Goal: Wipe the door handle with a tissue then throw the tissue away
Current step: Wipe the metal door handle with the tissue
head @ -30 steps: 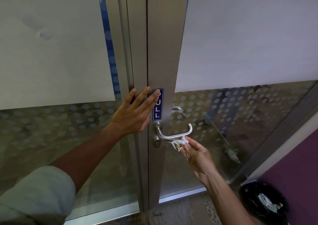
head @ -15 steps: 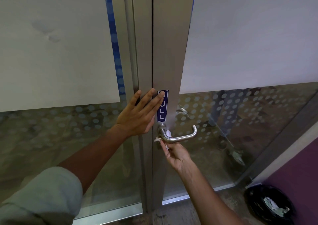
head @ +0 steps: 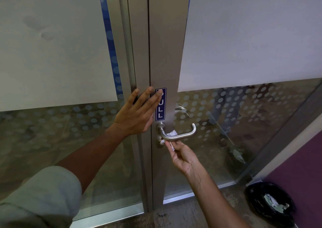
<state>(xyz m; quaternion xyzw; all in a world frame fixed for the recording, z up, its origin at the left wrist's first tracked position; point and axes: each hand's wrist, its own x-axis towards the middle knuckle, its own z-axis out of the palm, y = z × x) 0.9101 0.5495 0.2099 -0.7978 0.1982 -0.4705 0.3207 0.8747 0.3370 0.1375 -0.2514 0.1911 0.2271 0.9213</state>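
A brushed-metal lever door handle [head: 181,135] sticks out from the grey door frame [head: 165,53], below a blue PULL sticker [head: 160,104]. My right hand [head: 183,156] is just under the lever, fingers pinched on a crumpled white tissue [head: 171,133] that is pressed behind and beneath the handle near its base. Most of the tissue is hidden by the lever. My left hand [head: 137,112] lies flat with fingers spread against the frame, left of the sticker, holding nothing.
A black-lined waste bin [head: 271,203] with crumpled paper in it stands on the floor at lower right, beside a purple wall [head: 303,166]. Frosted, dotted glass panels [head: 244,116] flank the frame. A second handle [head: 181,108] shows through the glass.
My right hand has slid the tissue from the lever's free end leftward to its base near the frame. The left hand has stayed flat on the frame.
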